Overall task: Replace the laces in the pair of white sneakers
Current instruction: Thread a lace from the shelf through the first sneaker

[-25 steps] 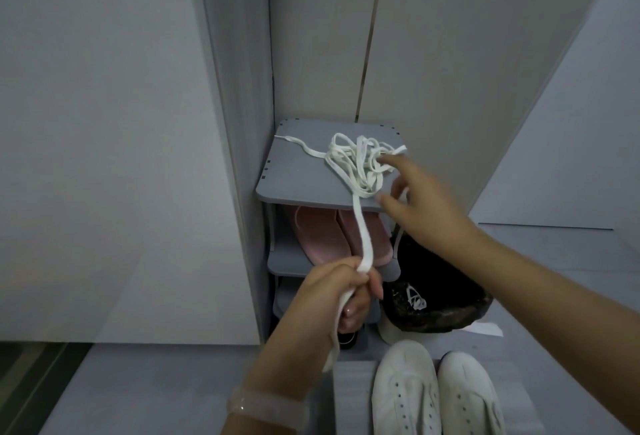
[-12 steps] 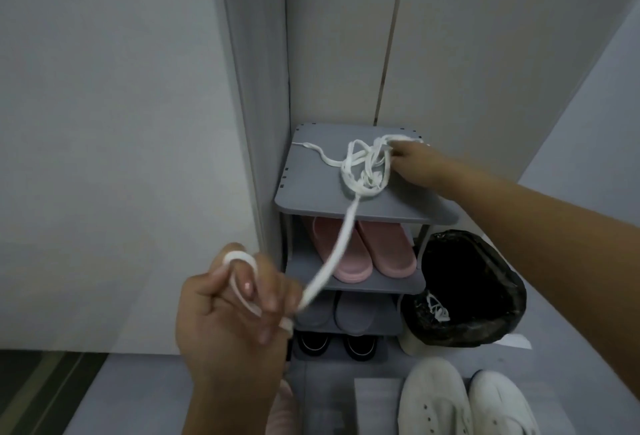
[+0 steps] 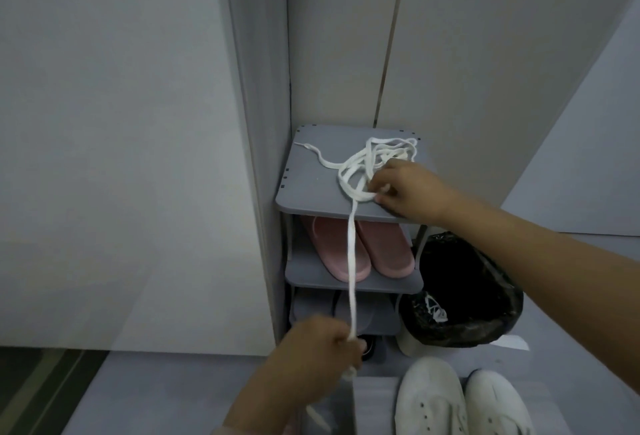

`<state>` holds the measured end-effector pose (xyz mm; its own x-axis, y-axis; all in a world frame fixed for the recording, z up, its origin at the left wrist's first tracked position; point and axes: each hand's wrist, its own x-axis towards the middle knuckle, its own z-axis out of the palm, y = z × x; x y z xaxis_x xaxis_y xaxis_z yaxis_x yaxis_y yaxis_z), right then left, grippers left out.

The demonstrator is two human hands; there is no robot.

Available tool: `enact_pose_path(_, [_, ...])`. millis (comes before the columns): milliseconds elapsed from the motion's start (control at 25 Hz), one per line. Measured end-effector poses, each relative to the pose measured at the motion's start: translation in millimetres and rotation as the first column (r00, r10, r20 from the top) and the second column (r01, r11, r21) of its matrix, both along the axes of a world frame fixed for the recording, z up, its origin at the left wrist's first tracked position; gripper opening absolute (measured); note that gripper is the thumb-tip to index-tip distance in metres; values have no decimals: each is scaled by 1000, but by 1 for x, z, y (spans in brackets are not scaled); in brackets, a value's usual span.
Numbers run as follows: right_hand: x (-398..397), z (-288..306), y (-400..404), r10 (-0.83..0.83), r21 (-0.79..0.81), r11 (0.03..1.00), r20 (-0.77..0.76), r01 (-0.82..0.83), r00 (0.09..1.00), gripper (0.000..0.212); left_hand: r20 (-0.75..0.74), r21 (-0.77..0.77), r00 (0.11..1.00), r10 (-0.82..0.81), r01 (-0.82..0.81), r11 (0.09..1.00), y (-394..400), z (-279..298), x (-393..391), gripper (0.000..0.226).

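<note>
While the right hand [image 3: 405,192] pins the tangled laces [image 3: 370,164] on the shoe rack [image 3: 308,185], one strand can run free. Left hand [image 3: 322,348] grips that strand, likely to unravel it.

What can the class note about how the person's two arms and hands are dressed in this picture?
Both forearms are bare, with no sleeves showing as far as the frame reaches. The right hand has no ring, watch or glove that can be seen. The left hand is blurred; no glove shows, and its wrist runs out of the bottom edge, so any band there cannot be judged.
</note>
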<state>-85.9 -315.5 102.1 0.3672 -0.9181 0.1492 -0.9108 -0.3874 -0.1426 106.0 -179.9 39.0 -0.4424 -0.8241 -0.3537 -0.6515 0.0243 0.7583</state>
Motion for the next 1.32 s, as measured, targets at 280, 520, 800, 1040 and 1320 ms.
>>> enact_pose_path(280, [2,11,-46,-488,269,854,710,444,507,36,395,185,863,-314,261,948,11,2,-14,24])
enact_pose_path(520, [7,4,6,-386,-101,904,223,415,895,32,200,16,940,-276,278,960,3,-10,-6,45])
enact_pose_path(800, [36,4,33,-283,-49,953,201,299,938,16,-26,-241,969,246,-245,939,9,3,-19,38])
enact_pose_path(1040, [47,3,165,259,17,960,318,-279,912,10,-618,659,262,741,-341,670,3,34,-41,42])
enact_pose_path(1320, [8,-12,178,123,519,766,459,-378,880,18,-686,475,422,593,-358,804,7,25,-43,40])
